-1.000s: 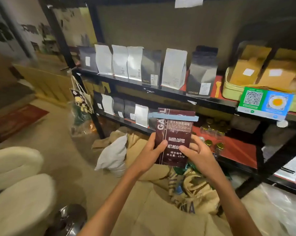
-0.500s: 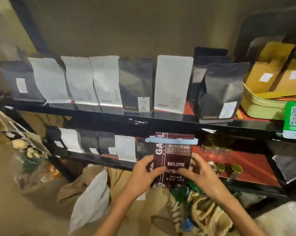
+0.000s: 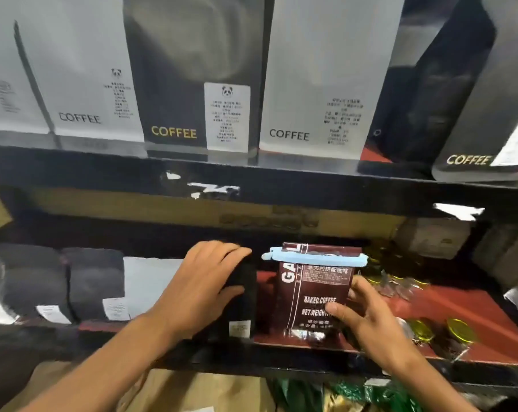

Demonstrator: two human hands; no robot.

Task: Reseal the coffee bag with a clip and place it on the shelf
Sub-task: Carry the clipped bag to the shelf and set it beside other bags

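Observation:
A dark brown coffee bag (image 3: 314,289) marked "BAKED.COFFEE" stands upright on the red lower shelf (image 3: 430,310). A light blue clip (image 3: 314,259) is clamped across its folded top. My right hand (image 3: 367,319) holds the bag's lower right side, thumb on the front. My left hand (image 3: 204,286) has left that bag and grips the top of a black bag (image 3: 241,301) standing just to its left.
More black and white bags (image 3: 94,283) line the lower shelf to the left. Small gold-lidded jars (image 3: 457,330) crowd the shelf right of the brown bag. The upper shelf (image 3: 251,179) carries a row of white and black coffee bags (image 3: 311,84). Burlap sacks lie below.
Both hands carried the clipped bag forward onto the lower shelf as the view closed in. My left hand let go of it and moved onto the neighbouring black bag.

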